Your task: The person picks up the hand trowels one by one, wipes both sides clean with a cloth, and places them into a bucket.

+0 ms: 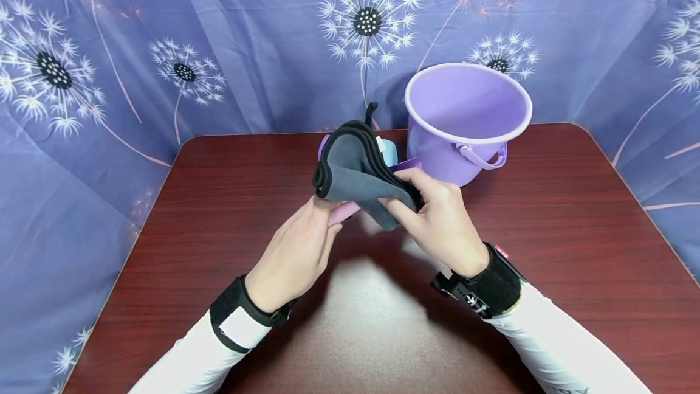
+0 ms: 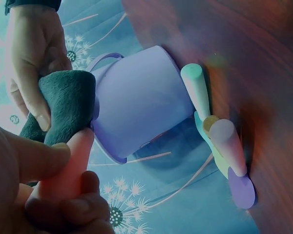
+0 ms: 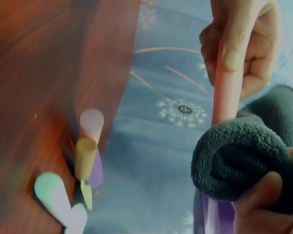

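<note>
Head view: gray cloth (image 1: 355, 182) in right hand (image 1: 445, 224), against pink handle (image 1: 343, 213) in left hand (image 1: 293, 253)

From where I stand, this is a curtained-in table nook; whether it belongs to a home or a studio, I can't tell. A blue dandelion-print curtain (image 1: 262, 47) hangs ahead of the left hand (image 1: 295, 248) and the right hand (image 1: 445, 221), running round to both sides of them. Beneath them lies a dark red wood-grain table (image 1: 579, 230), and just beyond the right hand sits a lilac bucket (image 1: 454, 151), the household sort.
</note>
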A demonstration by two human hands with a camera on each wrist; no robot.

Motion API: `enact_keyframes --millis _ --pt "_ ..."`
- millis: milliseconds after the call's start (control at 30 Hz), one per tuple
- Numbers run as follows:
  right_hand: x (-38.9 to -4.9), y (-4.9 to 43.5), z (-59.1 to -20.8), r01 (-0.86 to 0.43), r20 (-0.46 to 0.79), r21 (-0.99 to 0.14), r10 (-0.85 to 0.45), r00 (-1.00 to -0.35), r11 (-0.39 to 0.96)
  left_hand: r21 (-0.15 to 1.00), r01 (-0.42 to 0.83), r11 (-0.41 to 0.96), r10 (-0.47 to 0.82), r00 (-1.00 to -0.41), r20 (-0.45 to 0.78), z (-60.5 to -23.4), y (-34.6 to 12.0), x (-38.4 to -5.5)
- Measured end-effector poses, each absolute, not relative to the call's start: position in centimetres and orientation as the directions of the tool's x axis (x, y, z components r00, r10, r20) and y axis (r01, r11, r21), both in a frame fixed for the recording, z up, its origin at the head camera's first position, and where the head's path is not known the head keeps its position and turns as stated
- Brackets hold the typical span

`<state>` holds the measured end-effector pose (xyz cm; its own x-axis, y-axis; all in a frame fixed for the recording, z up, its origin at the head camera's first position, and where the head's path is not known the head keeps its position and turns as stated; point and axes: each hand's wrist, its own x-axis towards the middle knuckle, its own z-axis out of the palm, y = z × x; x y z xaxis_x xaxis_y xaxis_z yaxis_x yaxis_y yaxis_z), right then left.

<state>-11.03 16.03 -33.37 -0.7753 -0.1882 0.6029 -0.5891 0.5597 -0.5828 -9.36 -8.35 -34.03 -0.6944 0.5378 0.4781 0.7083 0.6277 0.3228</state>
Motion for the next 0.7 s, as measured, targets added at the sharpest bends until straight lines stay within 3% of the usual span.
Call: enact_keyframes --millis 333,700 --pt "-10.9 16.1 -33.2 -0.562 0.578 -0.589 -0.184 -0.795 0.580 0.301 0.679 0.670 0.501 -0.712 0.491 -34.0 -8.5 -9.2" --pt "-11.6 17.6 -32.6 -0.591 0.646 -0.498 -0.182 -0.741 0.635 0.346 0.652 0.675 0.473 -0.741 0.476 -33.1 -9.2 -9.4"
